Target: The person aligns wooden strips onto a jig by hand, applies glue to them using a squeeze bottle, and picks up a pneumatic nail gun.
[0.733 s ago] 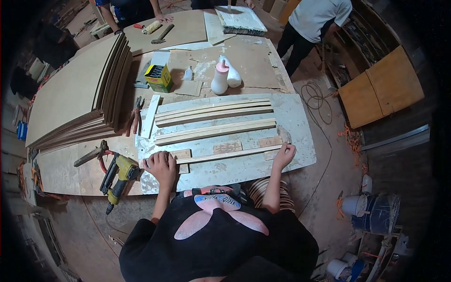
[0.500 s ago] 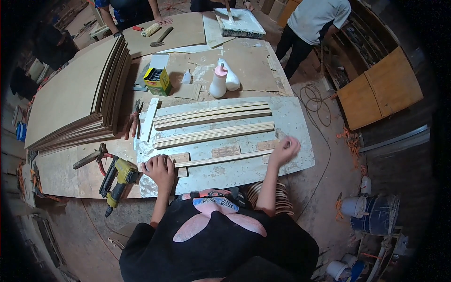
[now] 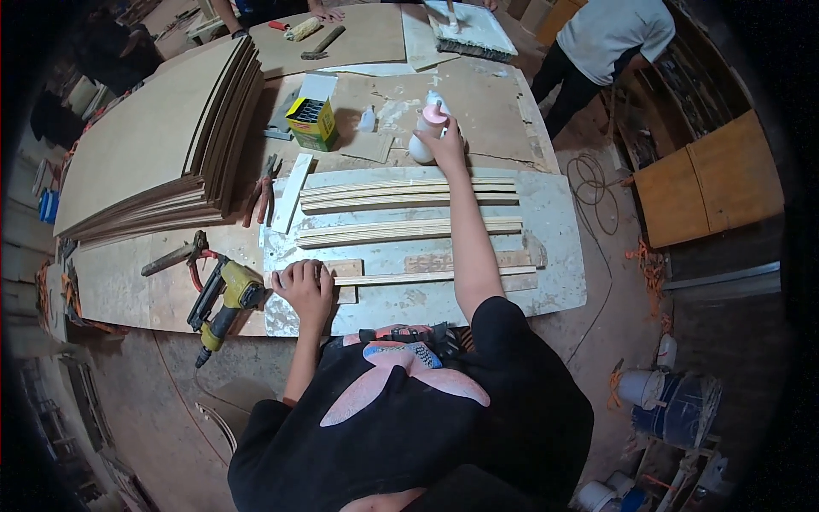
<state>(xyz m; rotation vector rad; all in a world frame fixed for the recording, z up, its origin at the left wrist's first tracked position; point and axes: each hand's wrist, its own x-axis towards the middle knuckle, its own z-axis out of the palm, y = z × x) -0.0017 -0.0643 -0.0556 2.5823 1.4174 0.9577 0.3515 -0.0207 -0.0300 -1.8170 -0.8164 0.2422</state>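
Note:
My right hand (image 3: 448,147) is stretched across the board, its fingers around a white squeeze bottle (image 3: 420,148) with a pink cap. A second white bottle (image 3: 437,99) is partly hidden behind it. My left hand (image 3: 305,288) rests curled over the left end of a thin wooden strip (image 3: 409,279), which lies across small wood blocks (image 3: 346,296). Beyond that strip lie two bundles of strips, a nearer one (image 3: 384,232) and a farther one (image 3: 384,197), the farther partly covered by my right forearm. Beside my left hand lies a yellow-and-black nail gun (image 3: 229,300).
Tall stacked brown panels (image 3: 153,136) fill the table's left. Pincers (image 3: 263,192), a white strip (image 3: 293,192) and an opened yellow-green box (image 3: 313,126) lie near them. Toward the back are a hammer (image 3: 324,43) and a white paint tray (image 3: 473,32). Other people stand around the far side.
My right hand has moved from the strip's right end up to the pink-capped bottle and closed around it. My left hand stays at the strip's left end. The view has shifted slightly.

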